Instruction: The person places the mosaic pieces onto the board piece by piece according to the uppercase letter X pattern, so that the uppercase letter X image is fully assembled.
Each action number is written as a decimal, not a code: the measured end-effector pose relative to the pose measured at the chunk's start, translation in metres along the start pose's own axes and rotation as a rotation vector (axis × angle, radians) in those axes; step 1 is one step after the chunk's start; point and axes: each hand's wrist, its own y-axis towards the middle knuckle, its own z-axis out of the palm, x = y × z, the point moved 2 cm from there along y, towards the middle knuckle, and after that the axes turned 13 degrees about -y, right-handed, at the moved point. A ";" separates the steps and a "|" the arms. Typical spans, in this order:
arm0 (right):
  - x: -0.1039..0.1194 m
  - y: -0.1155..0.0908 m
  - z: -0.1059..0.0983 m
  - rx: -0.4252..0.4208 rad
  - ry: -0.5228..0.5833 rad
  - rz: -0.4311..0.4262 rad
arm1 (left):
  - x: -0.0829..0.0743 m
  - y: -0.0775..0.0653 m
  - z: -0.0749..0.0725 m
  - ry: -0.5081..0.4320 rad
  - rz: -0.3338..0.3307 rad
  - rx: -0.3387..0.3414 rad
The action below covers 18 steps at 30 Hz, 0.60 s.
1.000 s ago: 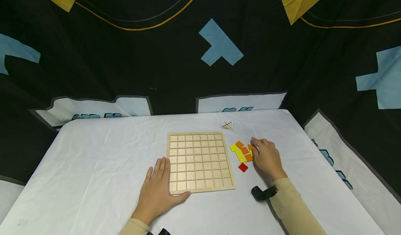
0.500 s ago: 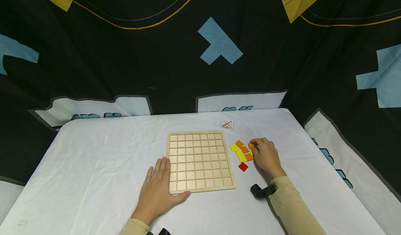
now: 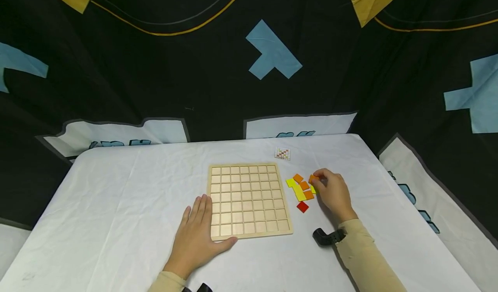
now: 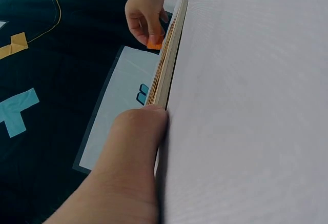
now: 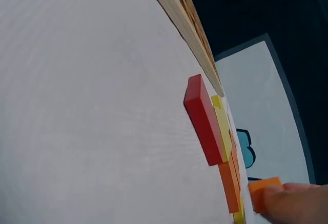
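Observation:
A square wooden board (image 3: 250, 201) with a grid of recessed cells lies on the white table. My left hand (image 3: 196, 240) rests along its left edge, fingers straight, the thumb at the near edge. Beyond the right side of the board, my right hand (image 3: 334, 194) pinches an orange square tile (image 5: 260, 192) between thumb and finger, raised off the table. Under and beside that hand lie loose tiles: several orange ones (image 3: 304, 185), yellow ones (image 3: 298, 192) and a single red tile (image 3: 302, 206) nearest me.
A small card with a coloured grid pattern (image 3: 282, 154) lies past the board's far right corner. A dark curtain (image 3: 175, 80) with blue and yellow shapes hangs behind the table and along its right side. Black wrist mounts (image 3: 327, 237) sit at the sleeves.
My right fingers have closed on an orange tile at the pile's right side and lifted it slightly, uncovering more of a yellow tile. The left hand has stayed in place.

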 end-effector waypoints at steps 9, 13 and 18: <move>0.033 0.008 0.002 0.032 0.146 -0.047 | 0.000 0.000 0.000 0.000 -0.002 0.009; 0.056 0.011 0.009 0.057 0.187 -0.092 | -0.001 0.000 -0.001 -0.005 0.002 -0.002; 0.082 0.014 0.019 0.074 0.219 -0.154 | -0.002 -0.001 -0.001 -0.003 0.018 -0.033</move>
